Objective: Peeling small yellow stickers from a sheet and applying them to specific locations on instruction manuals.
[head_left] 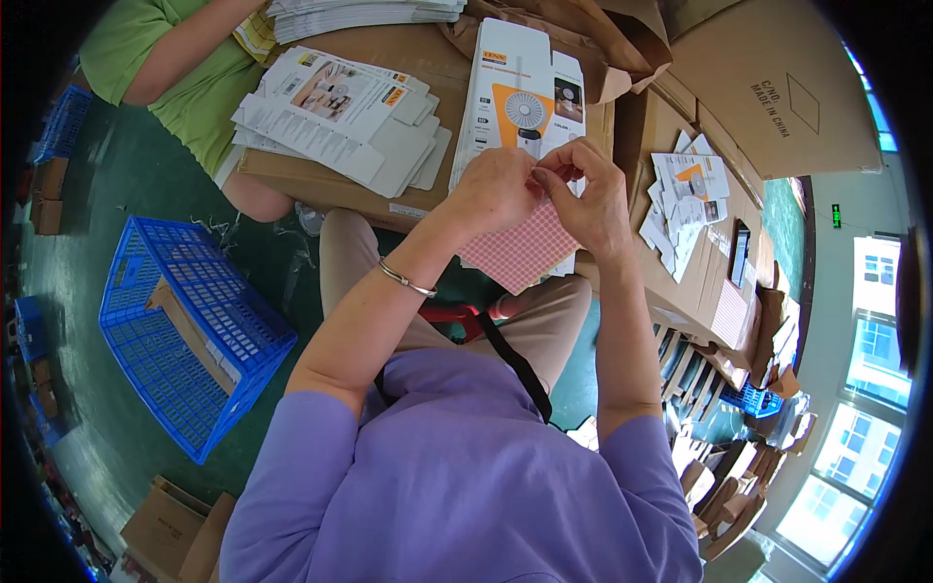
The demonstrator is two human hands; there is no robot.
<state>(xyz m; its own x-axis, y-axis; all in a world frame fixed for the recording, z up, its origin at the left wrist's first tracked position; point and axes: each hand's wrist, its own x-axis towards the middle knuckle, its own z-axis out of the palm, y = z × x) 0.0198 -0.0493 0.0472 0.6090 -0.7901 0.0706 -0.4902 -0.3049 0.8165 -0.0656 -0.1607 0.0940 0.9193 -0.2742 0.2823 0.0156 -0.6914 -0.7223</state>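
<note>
Both hands meet over a stack of flattened printed fan boxes, white with an orange panel and a picture of a small fan. My left hand is closed, holding a sheet of small pink-and-cream stickers that hangs below the hands toward my lap. My right hand pinches with thumb and index finger right beside the left fingertips. Whatever lies in that pinch is too small to make out. The sheet's upper part is hidden by the hands.
More flattened boxes lie fanned out at the left. On a carton at the right are loose flat boxes and a phone. A blue plastic crate stands on the floor at left. A person in a green shirt sits across.
</note>
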